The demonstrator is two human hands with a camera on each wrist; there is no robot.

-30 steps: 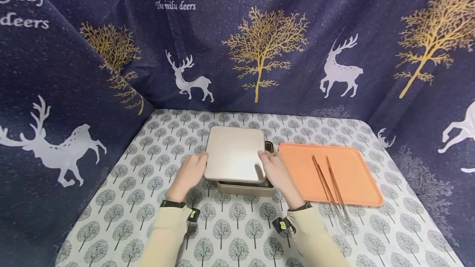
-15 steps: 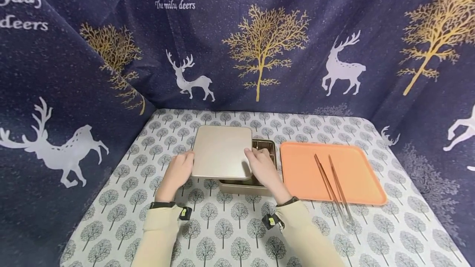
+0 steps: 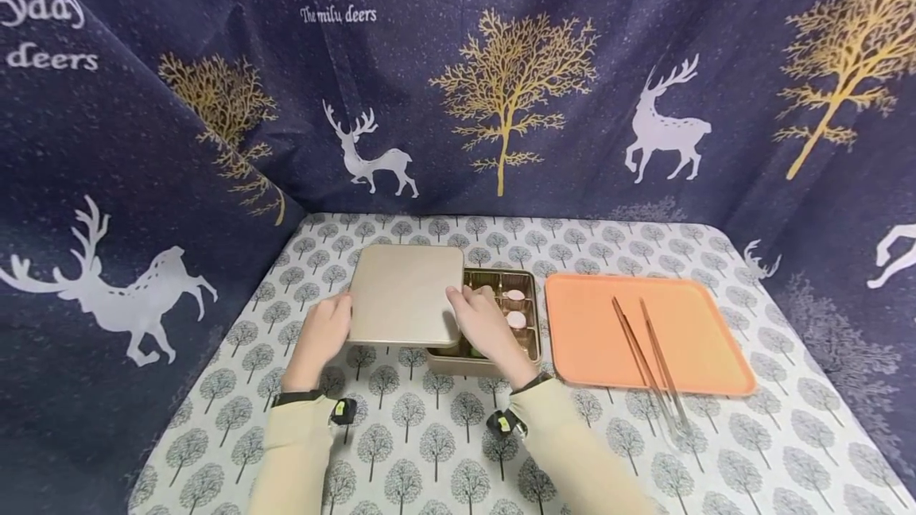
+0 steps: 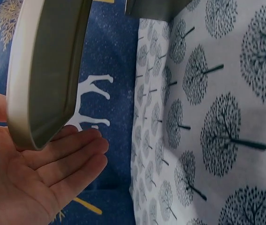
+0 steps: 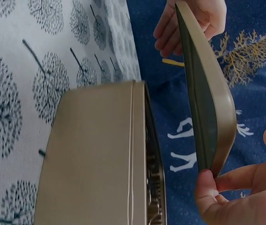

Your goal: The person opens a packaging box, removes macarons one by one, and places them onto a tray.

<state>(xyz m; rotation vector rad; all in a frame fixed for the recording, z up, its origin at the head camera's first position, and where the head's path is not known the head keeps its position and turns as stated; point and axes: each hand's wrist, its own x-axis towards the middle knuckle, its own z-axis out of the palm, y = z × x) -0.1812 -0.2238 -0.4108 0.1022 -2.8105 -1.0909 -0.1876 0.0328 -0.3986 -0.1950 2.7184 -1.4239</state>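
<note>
Both hands hold a flat, square, champagne-coloured tin lid by its opposite sides. The left hand grips the left edge, thumb on top; in the left wrist view its fingers reach under the rim. The right hand pinches the right edge near the front corner, thumb on top. Raised above the table, the lid overlaps the left part of a matching tin box. Gold compartments show in the box's uncovered right part, with pink round pieces and a bit of green. The right wrist view shows a gap between lid and box.
Right of the box lies an orange tray. Long, slim metal tongs rest across it, their near end past its front edge. A tree-patterned cloth covers the table. Dark blue deer-printed curtains stand behind and at the sides.
Both hands have carried the lid leftward off the box. More of the box's compartments and pink pieces have come into view. The tray and tongs stay put.
</note>
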